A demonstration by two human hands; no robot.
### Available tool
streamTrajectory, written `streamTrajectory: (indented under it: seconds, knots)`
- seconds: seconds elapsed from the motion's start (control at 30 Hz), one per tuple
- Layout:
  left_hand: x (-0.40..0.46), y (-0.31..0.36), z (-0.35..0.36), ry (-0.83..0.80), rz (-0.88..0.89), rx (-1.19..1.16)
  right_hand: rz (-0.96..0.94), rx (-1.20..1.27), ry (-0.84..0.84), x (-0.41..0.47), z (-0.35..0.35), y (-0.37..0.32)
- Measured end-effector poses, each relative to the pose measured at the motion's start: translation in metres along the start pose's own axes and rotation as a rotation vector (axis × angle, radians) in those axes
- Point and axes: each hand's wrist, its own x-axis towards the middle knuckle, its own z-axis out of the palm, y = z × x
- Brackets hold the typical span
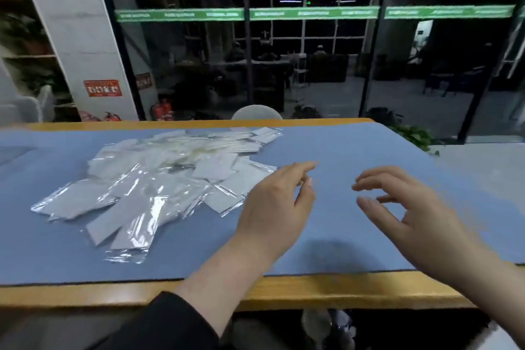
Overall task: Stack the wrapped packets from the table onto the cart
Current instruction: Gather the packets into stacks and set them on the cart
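Note:
A loose heap of wrapped packets (150,179), white pads in clear plastic, is spread over the left half of a blue mat (369,156) on a wooden table (312,290). My left hand (275,204) hovers over the mat just right of the heap's near edge, fingers apart and empty. About a hand's width to its right my right hand (406,213) is held the same way, fingers curled loosely around nothing. No cart shows in the head view.
A rounded white chair back (257,112) stands behind the table's far edge. Beyond it are dark glass panels with a green strip. Red fire extinguishers (162,111) sit by a white pillar at the left; a leafy plant (412,133) is at the right.

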Motion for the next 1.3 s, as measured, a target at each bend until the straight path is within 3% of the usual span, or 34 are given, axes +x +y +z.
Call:
streamTrajectory:
  seconds: [0.13, 0.27, 0.43, 0.6, 0.8, 0.93, 1.0, 1.13, 1.3]
  knots:
    - [0.017, -0.07, -0.06, 0.037, -0.159, 0.142, -0.009, -0.101, -0.216, 0.08, 0.067, -0.033]
    - [0.054, -0.11, -0.075, 0.002, -0.341, 0.218, 0.141, -0.168, -0.365, 0.146, 0.123, -0.034]
    - [0.088, -0.145, -0.049, -0.283, -0.423, 0.509, 0.307, -0.222, -0.527, 0.202, 0.179, -0.013]
    - [0.084, -0.172, -0.049, -0.457, -0.491, 0.605, 0.26, -0.224, -0.567, 0.219, 0.193, -0.008]
    - [0.086, -0.162, -0.048, -0.55, -0.471, 0.507, 0.191, -0.136, -0.571, 0.211, 0.191, -0.011]
    - [0.088, -0.157, -0.053, -0.456, -0.467, 0.393, 0.231, -0.189, -0.588, 0.209, 0.179, 0.0]
    - [0.088, -0.16, -0.055, -0.386, -0.508, 0.487, 0.233, -0.206, -0.62, 0.207, 0.175, 0.004]
    - [0.083, -0.161, -0.052, -0.496, -0.622, 0.668, 0.182, -0.18, -0.626, 0.205, 0.176, 0.001]
    - [0.087, -0.158, -0.043, -0.517, -0.576, 0.582, 0.167, -0.088, -0.635, 0.206, 0.173, 0.007]
